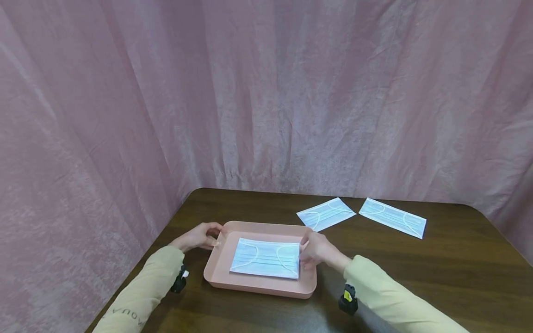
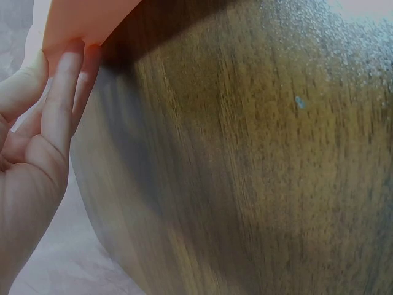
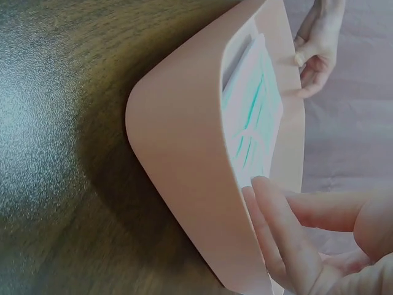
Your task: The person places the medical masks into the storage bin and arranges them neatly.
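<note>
From my end, I see the pink tray (image 1: 258, 286) with a light blue mask (image 1: 265, 261) lying inside it, loops uppermost. The left hand (image 1: 201, 236) grasps the tray at its left end, pinching the wall between thumb and fingers. The right hand (image 1: 318, 249) is at the tray's right end, bent fingers by the rim and the mask's right edge; my view is poor there, so I cannot tell whether it grasps anything or only touches. Beyond the tray, to its right, lies a second mask (image 1: 326, 214), and farther right of the tray a third mask (image 1: 392, 217). The brown wood counter (image 1: 449, 259) spreads around the tray, and a pink curtain (image 1: 291, 92) hangs behind it.
</note>
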The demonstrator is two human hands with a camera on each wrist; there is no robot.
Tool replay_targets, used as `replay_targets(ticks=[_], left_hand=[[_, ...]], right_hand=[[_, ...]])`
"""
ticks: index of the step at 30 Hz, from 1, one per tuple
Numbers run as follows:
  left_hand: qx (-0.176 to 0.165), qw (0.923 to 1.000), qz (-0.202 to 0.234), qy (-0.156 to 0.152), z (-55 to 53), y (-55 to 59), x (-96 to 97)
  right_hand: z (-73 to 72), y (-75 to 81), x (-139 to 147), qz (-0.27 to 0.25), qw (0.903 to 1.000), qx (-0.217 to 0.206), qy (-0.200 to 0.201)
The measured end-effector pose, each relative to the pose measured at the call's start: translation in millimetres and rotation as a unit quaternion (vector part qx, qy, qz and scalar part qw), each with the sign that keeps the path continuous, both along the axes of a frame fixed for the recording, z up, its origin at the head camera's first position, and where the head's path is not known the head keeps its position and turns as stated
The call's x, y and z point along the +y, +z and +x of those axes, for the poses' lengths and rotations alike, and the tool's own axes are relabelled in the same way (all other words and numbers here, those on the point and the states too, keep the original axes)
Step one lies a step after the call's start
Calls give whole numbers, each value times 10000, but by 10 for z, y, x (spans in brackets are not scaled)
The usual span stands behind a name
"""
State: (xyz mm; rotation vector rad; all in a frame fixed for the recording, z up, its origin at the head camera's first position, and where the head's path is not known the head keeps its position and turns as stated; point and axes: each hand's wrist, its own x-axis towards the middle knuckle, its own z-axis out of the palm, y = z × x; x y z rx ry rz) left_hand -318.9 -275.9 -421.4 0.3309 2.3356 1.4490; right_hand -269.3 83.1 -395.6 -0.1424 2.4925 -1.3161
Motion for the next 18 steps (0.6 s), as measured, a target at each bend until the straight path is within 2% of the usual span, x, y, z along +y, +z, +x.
replay_targets(ticks=[5,10,12,18], left_hand=[[0,10000,-18,62,0,-4,8],[15,9998,-131,133,-2,-5,16],[38,9998,-142,98,-6,-12,10],[45,10000,4,4,-12,-34,-10]], right_hand=[[21,39,50,-140,9997,159,140],[20,59,146,-348,9965,666,376],[11,71,194,-605,9933,817,542],[-22,101,350,-1511,9789,894,1046]])
